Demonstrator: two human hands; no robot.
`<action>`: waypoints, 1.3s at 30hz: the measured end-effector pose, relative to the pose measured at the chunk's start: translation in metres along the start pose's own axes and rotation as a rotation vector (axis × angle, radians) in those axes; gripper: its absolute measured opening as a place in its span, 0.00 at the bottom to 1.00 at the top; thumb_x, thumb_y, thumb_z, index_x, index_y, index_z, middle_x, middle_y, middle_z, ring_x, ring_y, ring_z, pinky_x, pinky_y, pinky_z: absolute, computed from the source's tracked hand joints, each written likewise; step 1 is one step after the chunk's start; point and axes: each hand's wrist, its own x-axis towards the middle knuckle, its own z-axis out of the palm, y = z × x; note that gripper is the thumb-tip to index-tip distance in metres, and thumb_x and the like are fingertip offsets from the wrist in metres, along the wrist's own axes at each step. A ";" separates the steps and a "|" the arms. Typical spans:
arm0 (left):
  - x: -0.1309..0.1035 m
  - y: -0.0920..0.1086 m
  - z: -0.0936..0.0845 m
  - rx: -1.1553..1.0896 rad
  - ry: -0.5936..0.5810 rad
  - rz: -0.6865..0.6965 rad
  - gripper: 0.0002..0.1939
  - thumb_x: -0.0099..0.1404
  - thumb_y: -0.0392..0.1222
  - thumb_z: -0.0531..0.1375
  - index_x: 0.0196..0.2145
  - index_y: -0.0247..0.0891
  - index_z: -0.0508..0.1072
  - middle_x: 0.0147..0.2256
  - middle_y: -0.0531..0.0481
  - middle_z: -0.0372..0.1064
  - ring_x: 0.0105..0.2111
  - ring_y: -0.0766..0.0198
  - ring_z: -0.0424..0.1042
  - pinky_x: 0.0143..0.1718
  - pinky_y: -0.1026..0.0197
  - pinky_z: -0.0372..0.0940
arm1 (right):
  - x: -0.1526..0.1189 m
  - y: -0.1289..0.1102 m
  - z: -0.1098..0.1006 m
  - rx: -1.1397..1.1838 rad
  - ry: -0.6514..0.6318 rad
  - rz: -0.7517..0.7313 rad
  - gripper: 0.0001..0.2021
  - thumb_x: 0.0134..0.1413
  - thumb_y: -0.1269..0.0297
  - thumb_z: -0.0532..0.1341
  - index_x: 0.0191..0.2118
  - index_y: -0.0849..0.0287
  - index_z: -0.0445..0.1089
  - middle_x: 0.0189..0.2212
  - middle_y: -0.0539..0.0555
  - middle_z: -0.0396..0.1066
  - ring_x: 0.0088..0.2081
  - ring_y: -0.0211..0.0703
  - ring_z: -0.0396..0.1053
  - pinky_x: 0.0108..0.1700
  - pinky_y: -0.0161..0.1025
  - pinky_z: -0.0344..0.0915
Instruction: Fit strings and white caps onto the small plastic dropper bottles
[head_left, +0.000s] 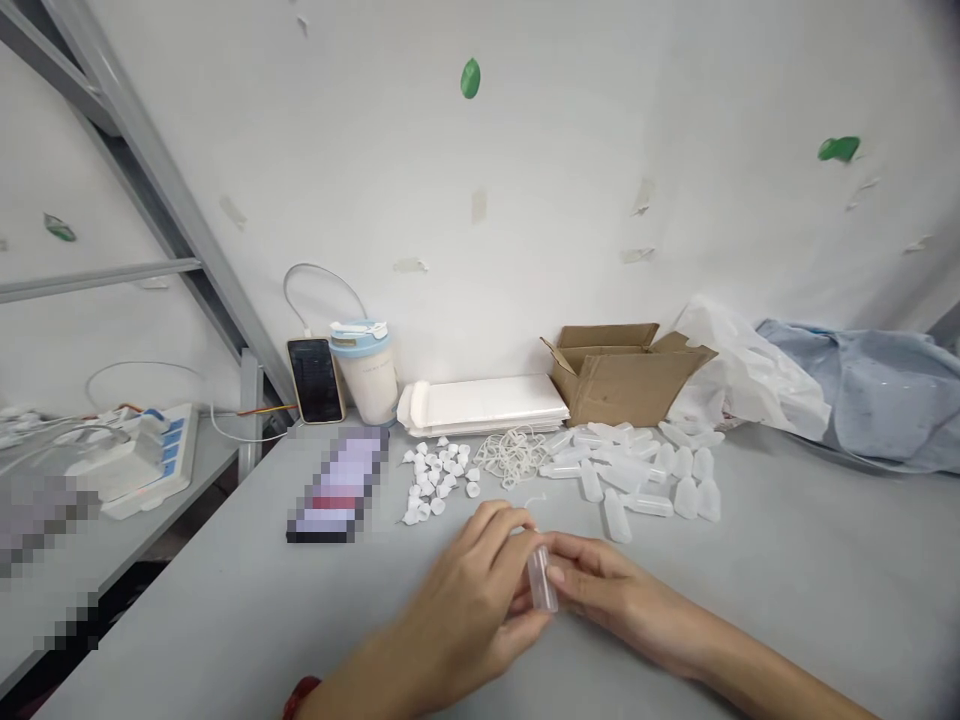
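Note:
A small clear plastic tube (542, 580) stands nearly upright between my two hands, low in the middle of the view. My left hand (491, 590) is closed round its left side, with fingers at the top and the thumb near the bottom. My right hand (600, 585) pinches the tube from the right, thumb on its front. Beyond the hands lie several small white caps (437, 475), a tangle of white cords (512, 455) and several translucent plastic bottles (616, 515).
At the back stand a phone (316, 380), a lidded cup (367, 375), a stack of white boxes (487, 403) and an open cardboard box (626, 388). A white plastic bag (757, 375) and blue cloth (885, 395) lie right. A pixelated object (341, 485) is on the left.

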 end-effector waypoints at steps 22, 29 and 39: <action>-0.011 -0.046 -0.038 -0.159 -0.345 -0.463 0.21 0.49 0.41 0.62 0.43 0.43 0.65 0.44 0.49 0.59 0.48 0.52 0.56 0.48 0.53 0.57 | -0.004 -0.023 -0.045 -1.184 0.667 -0.203 0.11 0.59 0.63 0.51 0.32 0.59 0.67 0.27 0.52 0.69 0.26 0.39 0.64 0.27 0.35 0.60; -0.013 -0.044 -0.043 -0.142 -0.364 -0.407 0.17 0.53 0.36 0.57 0.42 0.42 0.65 0.43 0.48 0.61 0.48 0.53 0.58 0.47 0.54 0.58 | -0.003 -0.013 -0.056 -1.581 0.651 -0.308 0.12 0.59 0.67 0.50 0.43 0.57 0.67 0.40 0.60 0.67 0.41 0.51 0.66 0.32 0.43 0.68; -0.004 -0.029 -0.035 0.004 -0.250 -0.404 0.30 0.51 0.58 0.62 0.49 0.42 0.65 0.46 0.45 0.60 0.48 0.49 0.57 0.46 0.50 0.58 | -0.003 -0.010 -0.060 -1.671 0.627 -0.237 0.13 0.59 0.68 0.49 0.45 0.58 0.67 0.42 0.62 0.63 0.41 0.52 0.65 0.31 0.44 0.68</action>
